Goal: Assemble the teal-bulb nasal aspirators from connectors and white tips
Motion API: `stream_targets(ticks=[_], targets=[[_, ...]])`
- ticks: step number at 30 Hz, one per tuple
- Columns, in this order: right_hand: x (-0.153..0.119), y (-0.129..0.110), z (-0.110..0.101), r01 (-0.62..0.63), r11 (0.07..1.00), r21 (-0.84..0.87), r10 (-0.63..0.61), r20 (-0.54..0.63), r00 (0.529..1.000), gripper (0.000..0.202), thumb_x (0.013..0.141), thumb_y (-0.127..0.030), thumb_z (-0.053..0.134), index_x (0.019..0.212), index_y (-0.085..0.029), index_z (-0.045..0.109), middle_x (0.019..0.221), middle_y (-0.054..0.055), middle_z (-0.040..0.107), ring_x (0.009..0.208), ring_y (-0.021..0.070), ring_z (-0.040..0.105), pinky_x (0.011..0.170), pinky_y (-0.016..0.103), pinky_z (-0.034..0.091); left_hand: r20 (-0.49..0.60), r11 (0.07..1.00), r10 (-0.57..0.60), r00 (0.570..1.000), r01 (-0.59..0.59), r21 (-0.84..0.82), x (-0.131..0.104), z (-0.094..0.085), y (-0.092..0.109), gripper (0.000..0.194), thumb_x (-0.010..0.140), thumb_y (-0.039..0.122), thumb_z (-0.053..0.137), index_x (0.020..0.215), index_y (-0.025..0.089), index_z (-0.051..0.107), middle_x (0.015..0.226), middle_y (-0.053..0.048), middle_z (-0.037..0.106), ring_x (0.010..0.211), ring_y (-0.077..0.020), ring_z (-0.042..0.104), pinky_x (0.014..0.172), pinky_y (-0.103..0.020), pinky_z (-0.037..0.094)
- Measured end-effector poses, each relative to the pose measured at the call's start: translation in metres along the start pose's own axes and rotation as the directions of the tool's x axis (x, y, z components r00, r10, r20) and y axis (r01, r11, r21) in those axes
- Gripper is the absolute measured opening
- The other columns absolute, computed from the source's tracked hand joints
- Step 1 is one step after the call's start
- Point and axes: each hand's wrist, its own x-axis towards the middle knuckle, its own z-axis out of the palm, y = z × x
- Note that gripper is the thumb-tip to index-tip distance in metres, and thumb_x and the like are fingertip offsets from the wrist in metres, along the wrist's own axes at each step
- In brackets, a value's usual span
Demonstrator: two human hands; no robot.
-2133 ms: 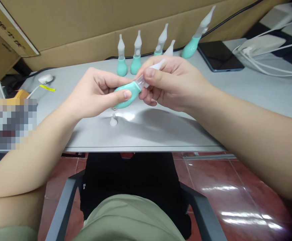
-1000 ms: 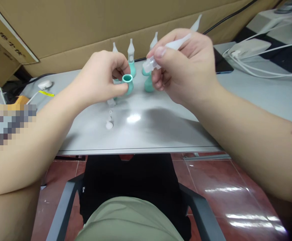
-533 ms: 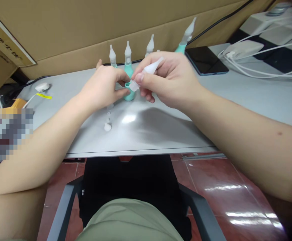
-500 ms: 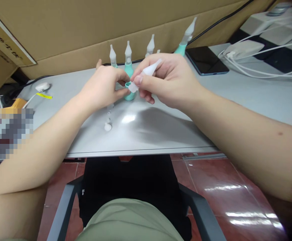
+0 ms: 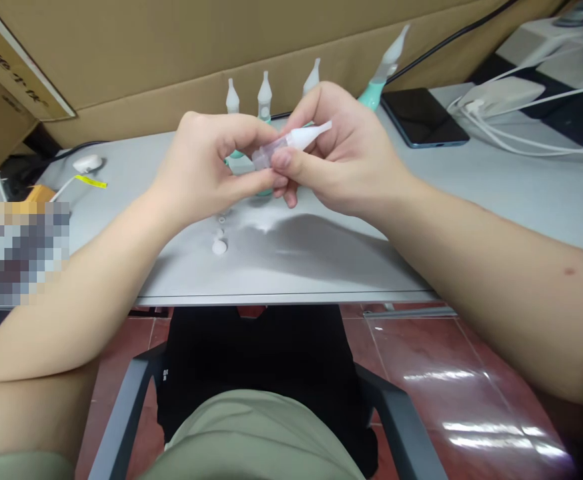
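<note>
Between my two hands is a nasal aspirator nozzle, a white tapered tip (image 5: 305,136) on a clear plastic body (image 5: 264,156), tilted with the tip up to the right. My right hand (image 5: 346,147) pinches it between thumb and fingers. The thumb and forefinger of my left hand (image 5: 206,160) close around the clear end. Beneath them a mint-green bulb (image 5: 265,193) on the table is mostly hidden. Small white parts, one a round cap (image 5: 219,247), lie in a line nearer me.
Several aspirators with white tips (image 5: 264,90) stand behind my hands; one (image 5: 371,93) leans at the right. A dark phone (image 5: 424,119) lies beside white cables (image 5: 501,143). A cardboard wall (image 5: 171,60) closes off the back of the table (image 5: 496,207).
My left hand has left the rim of the green bulb and moved up and right onto the nozzle's clear end. The right hand still holds the nozzle, now turned flatter.
</note>
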Motion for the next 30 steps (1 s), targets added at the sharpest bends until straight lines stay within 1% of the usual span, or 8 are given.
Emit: stream_targets(ticks=[2, 4, 7, 13, 20, 24, 27, 30], targets=[[-0.001, 0.000, 0.003, 0.020, 0.999, -0.026, -0.020, -0.027, 0.999, 0.079, 0.089, -0.079, 0.121, 0.102, -0.031, 0.060, 0.086, -0.002, 0.083, 0.067, 0.0179, 0.077, 0.049, 0.034, 0.056, -0.009, 0.999, 0.024, 1.000, -0.024, -0.030, -0.001, -0.001, 0.000, 0.016, 0.110, 0.041, 0.096, 0.107, 0.027, 0.101, 0.097, -0.002, 0.095, 0.091, -0.0269, 0.091, 0.099, -0.045, 0.075], [-0.002, -0.001, 0.005, 0.049, 0.996, -0.074, -0.055, -0.079, 0.995, 0.073, 0.092, -0.079, 0.119, 0.098, -0.029, 0.067, 0.083, -0.001, 0.081, 0.064, 0.0174, 0.074, 0.050, 0.036, 0.055, -0.031, 0.996, 0.083, 0.996, -0.084, -0.041, -0.003, -0.004, 0.000, 0.010, 0.108, 0.035, 0.097, 0.104, 0.028, 0.103, 0.096, -0.001, 0.096, 0.087, -0.0262, 0.091, 0.091, -0.043, 0.073], [-0.003, -0.003, 0.007, 0.076, 0.990, -0.117, -0.092, -0.139, 0.986, 0.066, 0.096, -0.072, 0.119, 0.091, -0.026, 0.073, 0.075, -0.001, 0.076, 0.058, 0.0153, 0.066, 0.051, 0.036, 0.048, -0.051, 0.998, 0.050, 0.997, -0.052, -0.022, -0.004, -0.009, -0.001, 0.006, 0.103, 0.037, 0.102, 0.100, 0.031, 0.102, 0.096, 0.000, 0.097, 0.087, -0.0279, 0.090, 0.088, -0.045, 0.072], [-0.003, -0.009, 0.007, 0.000, 0.997, -0.074, -0.006, -0.082, 0.997, 0.071, 0.092, -0.076, 0.121, 0.087, -0.026, 0.071, 0.070, -0.004, 0.071, 0.056, 0.0123, 0.061, 0.048, 0.035, 0.041, 0.012, 0.991, -0.093, 0.996, 0.094, -0.099, -0.004, -0.011, 0.002, 0.042, 0.092, 0.063, 0.115, 0.089, 0.028, 0.092, 0.096, -0.005, 0.095, 0.092, -0.0319, 0.089, 0.084, -0.050, 0.070], [-0.001, -0.018, 0.010, -0.141, 0.985, 0.097, 0.149, -0.079, 0.986, 0.081, 0.068, -0.079, 0.130, 0.084, -0.024, 0.073, 0.073, -0.001, 0.080, 0.059, 0.0127, 0.067, 0.047, 0.030, 0.044, 0.020, 0.971, -0.080, 0.997, 0.082, -0.225, -0.007, -0.011, -0.001, 0.027, 0.090, 0.042, 0.112, 0.088, 0.025, 0.091, 0.096, -0.007, 0.094, 0.092, -0.0324, 0.091, 0.084, -0.049, 0.068], [-0.001, -0.022, 0.009, -0.173, 0.977, 0.128, 0.178, -0.030, 0.984, 0.078, 0.069, -0.079, 0.130, 0.080, -0.025, 0.075, 0.071, -0.002, 0.080, 0.055, 0.0122, 0.065, 0.046, 0.030, 0.044, 0.012, 0.972, -0.050, 0.999, 0.052, -0.231, -0.008, -0.010, -0.007, 0.029, 0.089, 0.042, 0.113, 0.089, 0.026, 0.089, 0.093, -0.006, 0.090, 0.089, -0.0312, 0.090, 0.082, -0.049, 0.068], [-0.002, -0.023, 0.008, -0.166, 0.980, 0.112, 0.174, -0.062, 0.983, 0.075, 0.068, -0.080, 0.130, 0.083, -0.024, 0.082, 0.072, -0.001, 0.079, 0.056, 0.0136, 0.065, 0.046, 0.032, 0.043, 0.020, 0.977, -0.063, 0.998, 0.066, -0.204, -0.006, -0.010, -0.012, 0.031, 0.088, 0.044, 0.115, 0.090, 0.027, 0.089, 0.095, -0.006, 0.091, 0.088, -0.0297, 0.088, 0.083, -0.048, 0.070], [-0.002, -0.023, 0.007, -0.155, 0.986, 0.059, 0.161, -0.127, 0.979, 0.057, 0.084, -0.065, 0.127, 0.089, -0.025, 0.087, 0.074, 0.000, 0.078, 0.058, 0.0149, 0.064, 0.049, 0.035, 0.044, 0.029, 0.983, -0.088, 0.996, 0.092, -0.157, -0.004, -0.012, -0.016, 0.034, 0.087, 0.050, 0.117, 0.093, 0.029, 0.091, 0.098, -0.006, 0.094, 0.089, -0.0283, 0.086, 0.080, -0.045, 0.070]])
